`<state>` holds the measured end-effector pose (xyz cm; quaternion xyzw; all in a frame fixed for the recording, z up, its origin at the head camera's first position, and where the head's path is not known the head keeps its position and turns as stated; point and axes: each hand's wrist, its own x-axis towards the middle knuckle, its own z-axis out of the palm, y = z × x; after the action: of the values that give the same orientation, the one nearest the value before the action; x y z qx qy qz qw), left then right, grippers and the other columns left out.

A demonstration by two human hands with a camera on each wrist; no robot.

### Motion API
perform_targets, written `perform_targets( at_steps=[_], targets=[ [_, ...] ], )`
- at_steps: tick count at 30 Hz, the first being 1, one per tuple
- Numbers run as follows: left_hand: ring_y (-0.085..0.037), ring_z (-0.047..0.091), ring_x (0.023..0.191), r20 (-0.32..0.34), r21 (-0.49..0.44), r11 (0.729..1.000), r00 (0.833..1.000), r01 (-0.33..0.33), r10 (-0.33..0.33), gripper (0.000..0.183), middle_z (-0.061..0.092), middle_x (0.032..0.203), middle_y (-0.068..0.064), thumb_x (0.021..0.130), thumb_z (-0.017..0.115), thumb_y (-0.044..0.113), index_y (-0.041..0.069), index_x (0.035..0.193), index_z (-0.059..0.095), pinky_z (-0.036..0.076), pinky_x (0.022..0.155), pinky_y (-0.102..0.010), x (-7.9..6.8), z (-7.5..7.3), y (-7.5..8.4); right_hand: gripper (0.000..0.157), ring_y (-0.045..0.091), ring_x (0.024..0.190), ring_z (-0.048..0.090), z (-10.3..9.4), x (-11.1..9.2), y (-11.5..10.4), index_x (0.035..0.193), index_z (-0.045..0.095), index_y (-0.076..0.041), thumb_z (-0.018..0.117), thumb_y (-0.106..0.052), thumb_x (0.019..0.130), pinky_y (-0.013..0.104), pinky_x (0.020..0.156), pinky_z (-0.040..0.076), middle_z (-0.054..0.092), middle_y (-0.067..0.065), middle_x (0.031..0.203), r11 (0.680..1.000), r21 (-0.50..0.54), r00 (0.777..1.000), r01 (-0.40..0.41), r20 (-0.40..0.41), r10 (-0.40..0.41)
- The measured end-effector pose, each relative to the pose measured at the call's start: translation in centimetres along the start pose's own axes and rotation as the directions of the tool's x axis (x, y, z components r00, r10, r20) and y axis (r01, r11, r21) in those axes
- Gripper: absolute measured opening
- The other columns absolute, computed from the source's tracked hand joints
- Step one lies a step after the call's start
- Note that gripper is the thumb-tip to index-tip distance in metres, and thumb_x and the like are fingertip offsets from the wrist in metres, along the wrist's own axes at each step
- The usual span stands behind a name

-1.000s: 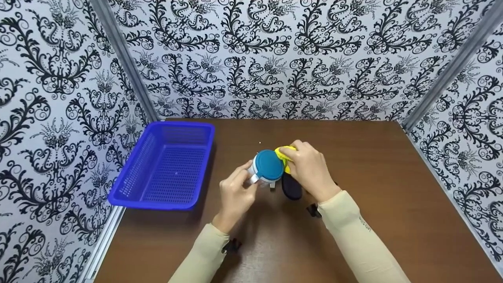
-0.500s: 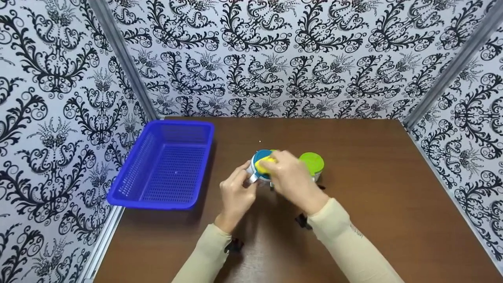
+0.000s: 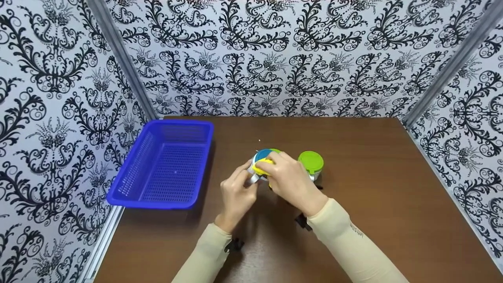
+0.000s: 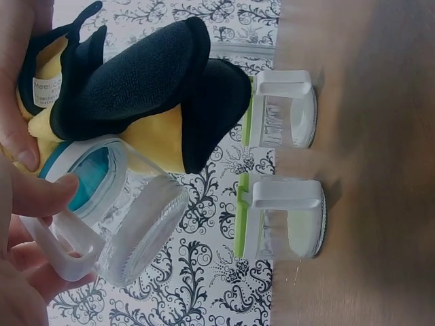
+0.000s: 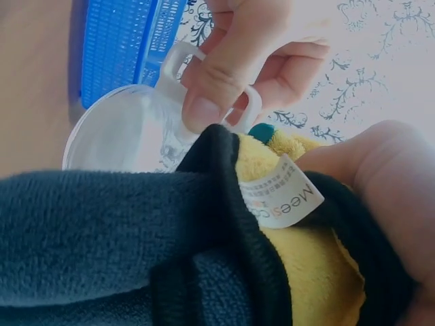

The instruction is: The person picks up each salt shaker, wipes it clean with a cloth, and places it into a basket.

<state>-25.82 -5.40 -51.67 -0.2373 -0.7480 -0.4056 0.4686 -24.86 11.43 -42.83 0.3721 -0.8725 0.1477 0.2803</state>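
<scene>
My left hand (image 3: 237, 192) grips the white handle of a clear glass jar (image 4: 146, 224) with a teal lid (image 3: 262, 154). The jar is held up off the table, tilted in the left wrist view. With my right hand (image 3: 289, 173) I pinch a cleaning cloth (image 4: 136, 81), yellow on one side and dark grey on the other, against the lid. Dark folds of it hang beside the jar, and a white label (image 5: 282, 193) shows at its edge. My right fingers and the cloth cover part of the lid.
Two glass jars with green lids and white handles stand on the brown table: one jar (image 3: 310, 160) right of my right hand, the other mostly hidden behind it. A blue perforated basket (image 3: 153, 204) sits at the left. Patterned walls enclose the table's back and sides.
My right hand has moved the cloth leftward from the jar's right side onto the teal lid, uncovering a green-lidded jar. In the last half second both hands have barely shifted.
</scene>
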Motion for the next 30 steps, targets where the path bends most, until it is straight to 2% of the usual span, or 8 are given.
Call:
perform_targets(
  at_steps=[9, 16, 19, 25, 30],
  targets=[
    [-0.016, 0.066, 0.067, 0.009, -0.007, 1.000, 1.000, 0.015, -0.015, 0.024, 0.074, 0.110, -0.009, 0.064, 0.078, -0.005, 0.008, 0.070, 0.059, 0.051, 0.053, -0.028, 0.0, -0.1, 0.2, 0.038, 0.024, 0.082, 0.058, 0.0, 0.2, 0.9, 0.109, 0.076, -0.017, 0.068, 0.008, 0.081, 0.035, 0.067, 0.055, 0.065, 0.007, 0.098, 0.999, 0.019, 0.999, -0.044, 0.002, 0.043],
    [-0.019, 0.071, 0.077, 0.023, -0.027, 0.999, 0.999, 0.043, -0.042, 0.023, 0.074, 0.109, -0.011, 0.065, 0.081, -0.003, 0.005, 0.071, 0.061, 0.055, 0.059, -0.031, -0.4, -0.1, 0.4, 0.035, 0.026, 0.079, 0.057, 1.0, 0.2, 4.7, 0.113, 0.076, -0.013, 0.072, 0.005, 0.083, 0.037, 0.070, 0.055, 0.063, 0.009, 0.090, 0.983, -0.054, 0.983, -0.178, 0.037, 0.180],
    [-0.020, 0.072, 0.079, 0.031, -0.049, 0.998, 0.999, 0.043, -0.041, 0.023, 0.074, 0.110, -0.012, 0.065, 0.081, -0.005, 0.005, 0.072, 0.061, 0.056, 0.061, -0.031, -0.4, 0.0, 0.6, 0.032, 0.027, 0.078, 0.058, 1.5, -0.3, 6.1, 0.111, 0.077, -0.013, 0.074, 0.003, 0.084, 0.039, 0.067, 0.055, 0.063, 0.009, 0.089, 0.974, -0.071, 0.975, -0.217, 0.043, 0.220],
    [-0.023, 0.073, 0.085, 0.063, -0.070, 0.996, 0.997, 0.059, -0.055, 0.026, 0.073, 0.111, -0.010, 0.067, 0.085, -0.002, 0.005, 0.072, 0.061, 0.055, 0.059, -0.031, 0.3, 0.2, 0.7, 0.031, 0.028, 0.077, 0.059, 1.8, -1.1, 6.7, 0.111, 0.076, -0.013, 0.076, 0.001, 0.084, 0.042, 0.065, 0.055, 0.062, 0.010, 0.090, 0.971, -0.076, 0.974, -0.225, -0.015, 0.224],
    [-0.026, 0.073, 0.086, 0.065, -0.082, 0.994, 0.996, 0.069, -0.064, 0.024, 0.074, 0.108, -0.013, 0.068, 0.085, -0.004, 0.004, 0.074, 0.063, 0.056, 0.061, -0.034, 0.1, 0.2, 0.7, 0.034, 0.028, 0.078, 0.060, 1.4, -1.1, 6.3, 0.114, 0.075, -0.014, 0.078, 0.000, 0.083, 0.042, 0.065, 0.057, 0.063, 0.010, 0.092, 0.972, -0.081, 0.975, -0.220, -0.061, 0.215]
  ],
)
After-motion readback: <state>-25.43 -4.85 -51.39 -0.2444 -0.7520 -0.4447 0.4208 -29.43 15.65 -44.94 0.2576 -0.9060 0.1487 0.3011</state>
